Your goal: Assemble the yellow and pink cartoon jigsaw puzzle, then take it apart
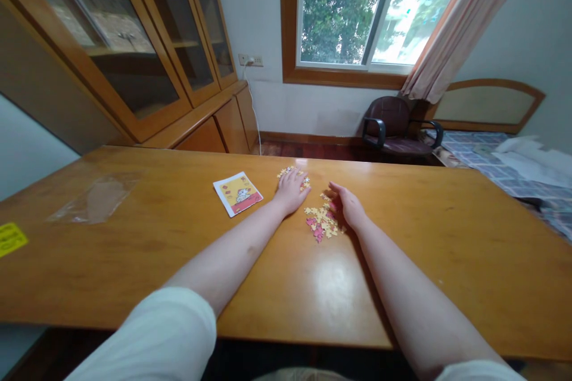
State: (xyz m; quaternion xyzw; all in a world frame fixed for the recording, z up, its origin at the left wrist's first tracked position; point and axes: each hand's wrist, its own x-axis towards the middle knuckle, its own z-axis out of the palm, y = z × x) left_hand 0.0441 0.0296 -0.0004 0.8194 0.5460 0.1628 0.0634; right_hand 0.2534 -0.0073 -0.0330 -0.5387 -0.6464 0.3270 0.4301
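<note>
Two groups of small jigsaw pieces lie on the wooden table. My left hand (291,190) rests with its fingers spread over the farther group of pieces (286,170), hiding part of it. Beside the nearer pile of yellow and pink pieces (322,221), my right hand (348,203) is held on its edge, fingers apart, at the pile's right side. Nothing shows gripped in either hand. A square picture card (238,193) with a yellow and red print and a white border lies flat to the left of my left hand.
A clear plastic bag (100,197) lies on the left part of the table (179,250), with a yellow label (12,239) at the far left edge. Past the table stand a glass-door cabinet (203,101), a dark chair (391,122) and a bed (504,158).
</note>
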